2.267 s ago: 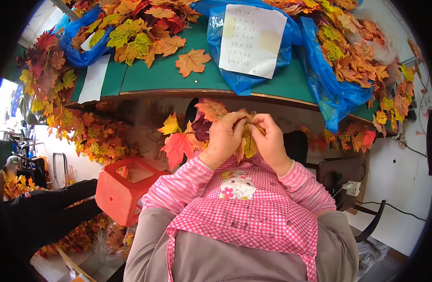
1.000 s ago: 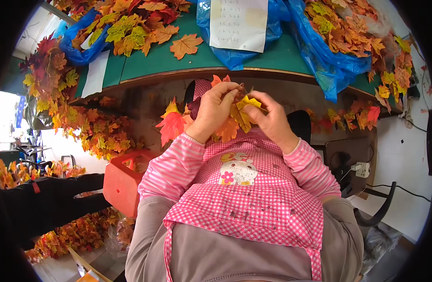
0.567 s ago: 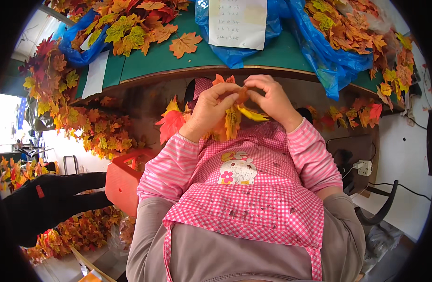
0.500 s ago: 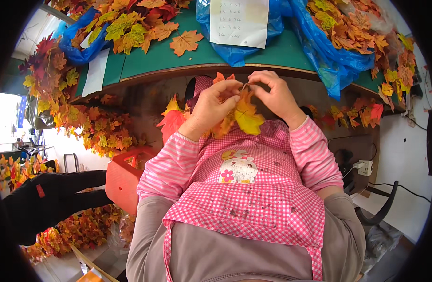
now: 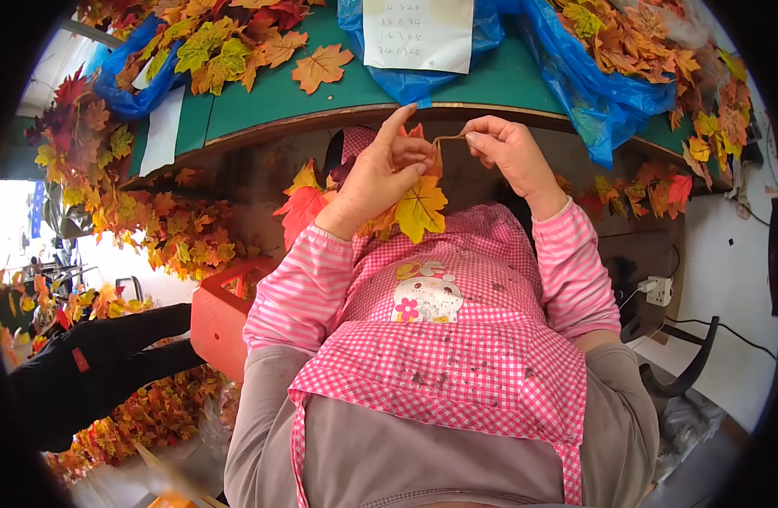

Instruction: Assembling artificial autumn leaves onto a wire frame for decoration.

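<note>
My right hand (image 5: 518, 159) pinches the free end of a thin brown stem (image 5: 446, 138) just below the table's front edge. The stem bends down to my left hand (image 5: 374, 176), whose thumb and lower fingers close round the artificial maple leaves where they join, while its index finger points up. A yellow maple leaf (image 5: 420, 210) hangs beneath the left hand. Beside its wrist are a red leaf (image 5: 303, 210) and a yellow-orange one, partly behind the hand. What exactly the left fingertips press on is hidden.
The green table (image 5: 279, 106) bears a loose orange leaf (image 5: 321, 69), leaf heaps, blue plastic bags (image 5: 567, 80) and a handwritten white sheet (image 5: 419, 38). Leaf garlands (image 5: 165, 224) hang at left. A red plastic stool (image 5: 220, 315) stands by my left arm; a power socket (image 5: 658, 291) is at right.
My right hand has moved right, away from the left, drawing the stem out between them. The left index finger has lifted, and the yellow leaf has shifted left.
</note>
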A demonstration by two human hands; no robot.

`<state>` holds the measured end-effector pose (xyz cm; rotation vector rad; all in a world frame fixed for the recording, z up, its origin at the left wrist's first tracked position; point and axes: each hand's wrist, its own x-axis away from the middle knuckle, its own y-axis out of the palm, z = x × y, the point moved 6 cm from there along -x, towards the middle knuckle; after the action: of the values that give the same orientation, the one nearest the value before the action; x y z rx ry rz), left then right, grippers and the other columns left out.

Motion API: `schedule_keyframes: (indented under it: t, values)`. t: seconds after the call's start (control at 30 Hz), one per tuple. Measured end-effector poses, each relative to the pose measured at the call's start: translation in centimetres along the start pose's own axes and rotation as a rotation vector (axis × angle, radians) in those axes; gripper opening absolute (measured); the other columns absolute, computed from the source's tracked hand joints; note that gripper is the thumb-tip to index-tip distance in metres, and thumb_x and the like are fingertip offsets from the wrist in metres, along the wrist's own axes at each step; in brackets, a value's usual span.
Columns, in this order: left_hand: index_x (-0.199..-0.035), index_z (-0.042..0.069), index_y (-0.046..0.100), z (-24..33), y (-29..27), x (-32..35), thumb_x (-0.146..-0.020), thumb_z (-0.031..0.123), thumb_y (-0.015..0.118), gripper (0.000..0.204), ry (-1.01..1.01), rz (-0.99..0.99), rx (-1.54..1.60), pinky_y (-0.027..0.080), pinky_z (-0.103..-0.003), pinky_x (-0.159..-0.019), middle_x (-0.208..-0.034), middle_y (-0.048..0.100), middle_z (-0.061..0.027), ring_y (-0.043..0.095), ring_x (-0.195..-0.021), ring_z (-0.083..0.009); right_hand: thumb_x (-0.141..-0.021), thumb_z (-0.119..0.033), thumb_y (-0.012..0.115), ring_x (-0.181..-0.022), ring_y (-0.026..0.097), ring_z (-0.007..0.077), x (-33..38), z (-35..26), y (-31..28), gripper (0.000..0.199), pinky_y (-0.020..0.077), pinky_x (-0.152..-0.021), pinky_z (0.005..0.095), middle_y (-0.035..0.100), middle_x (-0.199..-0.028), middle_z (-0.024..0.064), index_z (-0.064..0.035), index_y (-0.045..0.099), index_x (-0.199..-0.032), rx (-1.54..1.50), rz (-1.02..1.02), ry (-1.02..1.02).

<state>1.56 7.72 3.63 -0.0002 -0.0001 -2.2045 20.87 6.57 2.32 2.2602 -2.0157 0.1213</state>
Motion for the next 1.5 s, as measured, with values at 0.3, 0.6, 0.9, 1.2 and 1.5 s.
schedule_keyframes:
  t: [0.3, 0.6, 0.9, 1.2, 1.5]
  values:
    - [-0.154, 0.011, 0.014, 0.3, 0.3, -0.4, -0.084, -0.015, 0.052, 0.084, 0.019, -0.037, -0.089, 0.046, -0.033, -0.101, -0.13, 0.056, -0.0156, 0.056, -0.12, -0.0203, -0.093, -0.014, 0.058, -0.053, 0.038, 0.0023, -0.6, 2.0, -0.7, 0.013, 0.0333, -0.051, 0.019, 0.048, -0.068, -0.0049, -0.0039, 0.064, -0.098, -0.381, -0.037, 0.199]
    - [-0.115, 0.01, 0.063, 6.4, 4.4, -0.5, -0.081, 0.012, 0.064, 0.035, 0.458, 0.264, -1.276, 0.03, -0.058, -0.102, -0.107, 0.066, -0.0064, 0.06, -0.107, -0.0256, -0.089, -0.018, 0.065, -0.058, 0.05, 0.0037, 0.9, -0.2, 0.4, 0.012, 0.0402, -0.052, 0.02, 0.057, -0.069, -0.0038, -0.0062, 0.064, -0.092, 0.121, 0.109, 0.027]
    - [-0.094, -0.001, 0.066, 2.3, 4.5, -3.3, -0.085, 0.004, 0.064, 0.01, 0.176, 0.131, -0.451, 0.051, -0.032, -0.062, -0.079, 0.064, -0.0134, 0.065, -0.067, -0.0247, -0.088, -0.007, 0.063, -0.065, 0.057, 0.0086, 2.3, -0.5, -0.6, 0.007, 0.0447, -0.059, 0.023, 0.062, -0.074, 0.001, -0.0028, 0.062, -0.094, 0.057, 0.122, -0.097]
    - [-0.095, -0.001, 0.066, -1.2, 5.3, -3.0, -0.084, 0.004, 0.064, 0.012, 0.103, 0.059, -0.414, 0.051, -0.035, -0.069, -0.087, 0.066, -0.016, 0.066, -0.078, -0.0318, -0.084, -0.018, 0.065, -0.089, 0.061, 0.0303, 1.6, -16.2, -13.9, 0.015, 0.0462, -0.081, 0.0383, 0.067, -0.088, 0.0114, -0.0026, 0.068, -0.084, 1.118, 0.67, -0.607]
    - [-0.093, -0.003, 0.066, -4.0, 4.4, -2.5, -0.087, 0.001, 0.062, 0.007, 0.003, -0.123, -0.457, 0.049, -0.029, -0.073, -0.085, 0.066, -0.0102, 0.063, -0.081, -0.0182, -0.088, -0.03, 0.056, -0.114, 0.053, 0.0329, -11.1, -11.1, -21.7, 0.029, 0.0177, -0.1, 0.0768, 0.07, -0.11, 0.0062, -0.0177, 0.075, -0.105, 1.824, 0.502, 0.15]
